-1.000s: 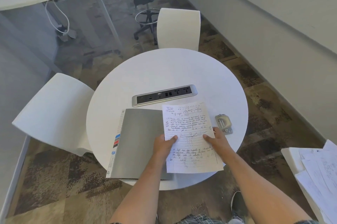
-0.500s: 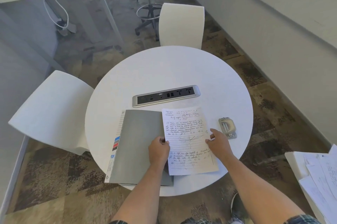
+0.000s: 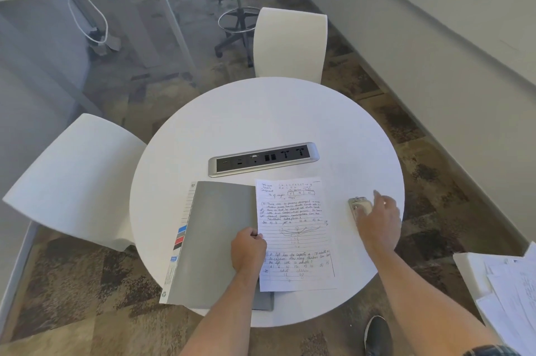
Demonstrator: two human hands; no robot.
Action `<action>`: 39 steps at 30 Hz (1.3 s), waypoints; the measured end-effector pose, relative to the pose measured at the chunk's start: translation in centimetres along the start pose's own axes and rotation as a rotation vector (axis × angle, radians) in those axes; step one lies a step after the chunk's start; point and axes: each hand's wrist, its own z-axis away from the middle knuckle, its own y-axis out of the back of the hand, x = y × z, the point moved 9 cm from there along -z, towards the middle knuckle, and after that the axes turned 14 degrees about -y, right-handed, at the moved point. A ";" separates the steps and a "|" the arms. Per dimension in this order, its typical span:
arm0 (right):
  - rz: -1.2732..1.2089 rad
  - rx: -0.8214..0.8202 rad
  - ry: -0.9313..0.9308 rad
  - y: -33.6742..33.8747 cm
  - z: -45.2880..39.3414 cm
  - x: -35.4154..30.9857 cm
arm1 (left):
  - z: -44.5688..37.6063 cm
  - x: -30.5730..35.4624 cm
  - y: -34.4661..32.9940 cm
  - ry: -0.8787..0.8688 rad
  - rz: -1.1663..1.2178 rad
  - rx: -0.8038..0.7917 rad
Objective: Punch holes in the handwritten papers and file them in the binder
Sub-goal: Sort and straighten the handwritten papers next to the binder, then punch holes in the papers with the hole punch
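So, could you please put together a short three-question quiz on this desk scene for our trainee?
1. True or false: the binder is shut.
2. Which hand reaches for the hole punch? A) left B) right
3. Fill in: the left hand pinches the handwritten paper at its ___ edge.

Key: 1 true; 2 B, the right hand is at it; 3 left.

light: bright, even | shadows: soft | right hand (image 3: 377, 219): motion-blurred | edges: wide-angle bowing
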 end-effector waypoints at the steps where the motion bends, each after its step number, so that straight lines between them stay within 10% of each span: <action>1: 0.025 -0.065 -0.041 -0.6 -0.7 0.5 | 0.0 -0.1 -0.1 0.004 0.007 0.000; 5: 0.042 -0.314 -0.083 -3.4 -1.8 1.4 | -0.1 -0.3 -0.3 0.017 0.050 -0.008; 39: -0.110 -0.374 -0.083 -3.2 0.4 1.6 | -0.5 -2.3 -1.5 0.127 0.255 0.004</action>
